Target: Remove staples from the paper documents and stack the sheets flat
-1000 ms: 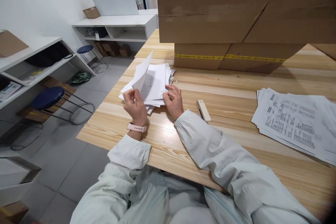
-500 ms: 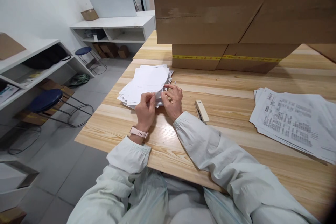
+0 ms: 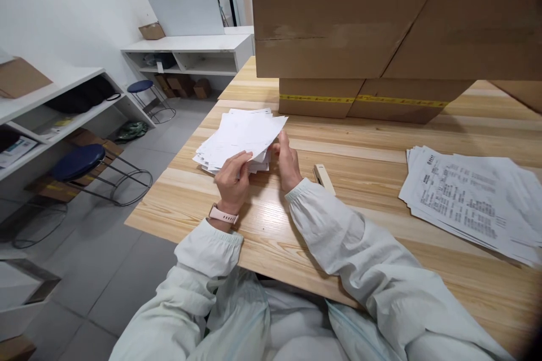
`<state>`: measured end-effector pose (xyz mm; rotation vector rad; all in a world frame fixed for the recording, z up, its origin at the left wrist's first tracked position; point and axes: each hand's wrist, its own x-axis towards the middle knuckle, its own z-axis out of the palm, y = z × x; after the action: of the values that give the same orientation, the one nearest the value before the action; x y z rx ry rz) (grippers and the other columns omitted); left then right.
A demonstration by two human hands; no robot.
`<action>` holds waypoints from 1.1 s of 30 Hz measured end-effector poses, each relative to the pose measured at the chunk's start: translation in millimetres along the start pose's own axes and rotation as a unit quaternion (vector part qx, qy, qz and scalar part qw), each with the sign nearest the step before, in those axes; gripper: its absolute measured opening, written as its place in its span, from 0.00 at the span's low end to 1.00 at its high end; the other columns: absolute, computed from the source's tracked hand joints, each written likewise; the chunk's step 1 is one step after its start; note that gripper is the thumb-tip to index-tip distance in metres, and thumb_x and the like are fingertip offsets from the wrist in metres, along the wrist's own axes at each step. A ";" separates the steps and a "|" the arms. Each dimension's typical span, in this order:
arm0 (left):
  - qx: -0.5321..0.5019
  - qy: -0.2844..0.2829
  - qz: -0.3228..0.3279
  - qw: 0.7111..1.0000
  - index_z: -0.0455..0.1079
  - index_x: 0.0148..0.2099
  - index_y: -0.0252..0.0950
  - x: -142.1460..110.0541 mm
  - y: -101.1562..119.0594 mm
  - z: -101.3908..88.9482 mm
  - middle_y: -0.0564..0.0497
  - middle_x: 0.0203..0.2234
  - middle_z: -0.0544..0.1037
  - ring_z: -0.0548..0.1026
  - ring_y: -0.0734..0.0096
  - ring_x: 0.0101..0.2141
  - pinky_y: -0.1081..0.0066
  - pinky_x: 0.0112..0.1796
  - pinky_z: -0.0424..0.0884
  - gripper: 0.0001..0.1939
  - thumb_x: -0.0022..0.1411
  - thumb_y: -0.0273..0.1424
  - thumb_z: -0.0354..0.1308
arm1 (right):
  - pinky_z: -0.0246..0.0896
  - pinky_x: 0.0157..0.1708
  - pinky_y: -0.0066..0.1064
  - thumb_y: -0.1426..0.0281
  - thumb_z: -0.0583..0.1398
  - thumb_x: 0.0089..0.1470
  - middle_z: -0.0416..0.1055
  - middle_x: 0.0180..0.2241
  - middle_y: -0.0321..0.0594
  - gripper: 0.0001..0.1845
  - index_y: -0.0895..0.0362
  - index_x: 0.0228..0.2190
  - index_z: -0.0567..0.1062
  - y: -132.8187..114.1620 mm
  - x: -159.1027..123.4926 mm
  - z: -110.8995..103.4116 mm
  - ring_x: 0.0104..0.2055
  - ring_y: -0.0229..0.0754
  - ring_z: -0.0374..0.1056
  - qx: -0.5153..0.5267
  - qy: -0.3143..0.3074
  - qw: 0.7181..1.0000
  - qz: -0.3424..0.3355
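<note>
Left grip [image 3: 232,180] pinches sheet [image 3: 256,131]; right hand [image 3: 288,163] upright beside stack [image 3: 260,166], can't tell if holding

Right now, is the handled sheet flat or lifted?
Partly lifted: the left hand pinches the sheet, whose right corner juts beyond the pile.

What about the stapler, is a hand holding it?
No, the stapler is lying on the wooden table, off to the right of the right hand.

Shows white on paper stack [image 3: 241,132], black-on-white print on sheets [image 3: 470,197] at 3 o'clock, brown on carton [image 3: 322,28] at 1 o'clock, navy on stool [image 3: 79,162] at 9 o'clock, tan grain streaks on table [image 3: 271,231].
</note>
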<state>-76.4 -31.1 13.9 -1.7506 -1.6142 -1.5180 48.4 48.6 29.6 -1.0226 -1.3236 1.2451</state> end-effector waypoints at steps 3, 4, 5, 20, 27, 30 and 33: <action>-0.006 -0.013 0.089 0.996 0.77 0.44 0.38 -3.6 14.8 -1.1 0.47 0.38 0.84 0.80 0.65 0.46 0.64 0.47 0.77 0.11 0.68 0.28 0.53 | 0.68 0.38 0.39 0.37 0.53 0.51 0.79 0.30 0.43 0.34 0.56 0.29 0.77 -12.3 4.4 -10.0 0.33 0.46 0.73 0.106 -0.052 0.982 0.147; -0.011 -0.022 0.119 0.993 0.77 0.44 0.38 -6.8 21.7 -2.0 0.47 0.38 0.84 0.80 0.64 0.46 0.64 0.47 0.77 0.11 0.68 0.27 0.52 | 0.69 0.36 0.38 0.40 0.59 0.49 0.79 0.30 0.43 0.30 0.56 0.30 0.77 -15.2 3.2 -14.5 0.32 0.46 0.74 0.123 -0.072 0.974 0.175; -0.017 -0.035 0.146 0.989 0.76 0.44 0.38 -10.9 29.3 -3.8 0.47 0.39 0.84 0.80 0.64 0.48 0.63 0.47 0.77 0.11 0.68 0.26 0.51 | 0.70 0.35 0.38 0.45 0.65 0.46 0.80 0.30 0.43 0.26 0.57 0.30 0.77 -17.7 0.2 -20.1 0.32 0.46 0.74 0.135 -0.088 0.968 0.194; -0.379 -0.246 -0.246 0.858 0.71 0.56 0.41 -42.8 109.4 -46.2 0.43 0.50 0.79 0.77 0.58 0.51 0.61 0.51 0.73 0.27 0.55 0.38 0.69 | 0.75 0.46 0.39 0.63 0.67 0.53 0.82 0.41 0.39 0.11 0.45 0.40 0.83 -23.3 -150.1 -181.9 0.44 0.47 0.78 -0.008 -0.021 0.995 -0.102; -0.397 -0.268 -0.298 0.826 0.80 0.34 0.38 -51.6 137.8 -21.6 0.49 0.29 0.83 0.79 0.62 0.32 0.65 0.35 0.75 0.08 0.57 0.38 0.67 | 0.77 0.38 0.38 0.69 0.69 0.48 0.82 0.36 0.36 0.10 0.44 0.35 0.84 -33.5 -158.9 -201.1 0.37 0.47 0.79 -0.061 -0.036 0.987 -0.142; -0.395 -0.270 -0.287 0.830 0.80 0.37 0.39 -47.4 143.9 -19.3 0.49 0.31 0.83 0.79 0.63 0.34 0.66 0.37 0.75 0.09 0.59 0.38 0.65 | 0.77 0.35 0.38 0.67 0.69 0.49 0.82 0.34 0.36 0.07 0.44 0.33 0.84 -38.0 -155.7 -205.8 0.35 0.48 0.79 -0.054 -0.016 0.990 -0.128; -0.403 -0.268 -0.258 0.836 0.79 0.41 0.38 -43.3 147.6 -18.0 0.47 0.36 0.83 0.79 0.63 0.39 0.67 0.41 0.74 0.09 0.61 0.37 0.64 | 0.76 0.38 0.40 0.65 0.67 0.52 0.82 0.35 0.39 0.06 0.45 0.34 0.84 -35.8 -152.4 -205.7 0.38 0.49 0.78 -0.064 -0.070 0.987 -0.130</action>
<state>50.6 -114.2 44.8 -2.4828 -1.9875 -2.3768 274.3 -76.8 39.3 -0.8300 -1.6066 1.0601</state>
